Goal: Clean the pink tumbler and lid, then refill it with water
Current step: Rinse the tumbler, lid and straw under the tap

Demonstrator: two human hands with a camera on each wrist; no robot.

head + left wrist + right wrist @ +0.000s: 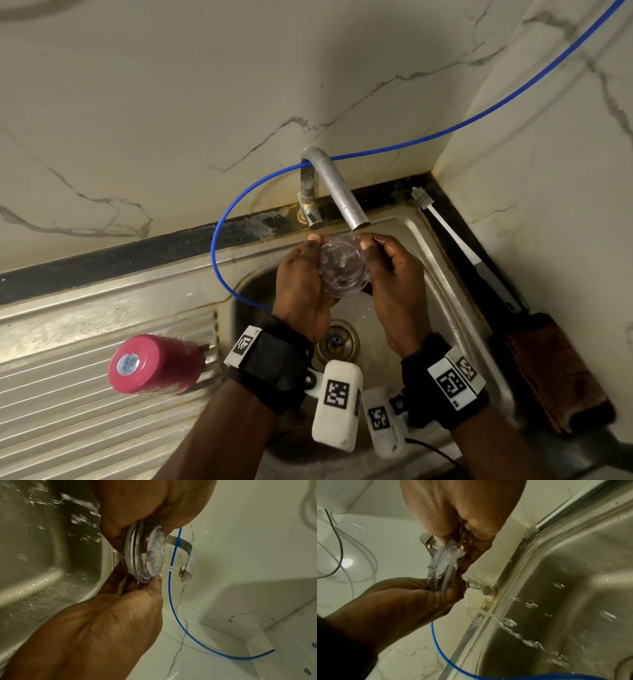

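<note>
Both hands around clear lid — pink tumbler inverted beside sink.

- A home kitchen, at the wash-up corner: a stainless steel sink with a ribbed draining board beside it.
- A metal tap arches over the basin from a dark counter strip.
- Marble-look wall tiles meet in the corner.
- A thin bottle brush lies on the ledge.
</note>
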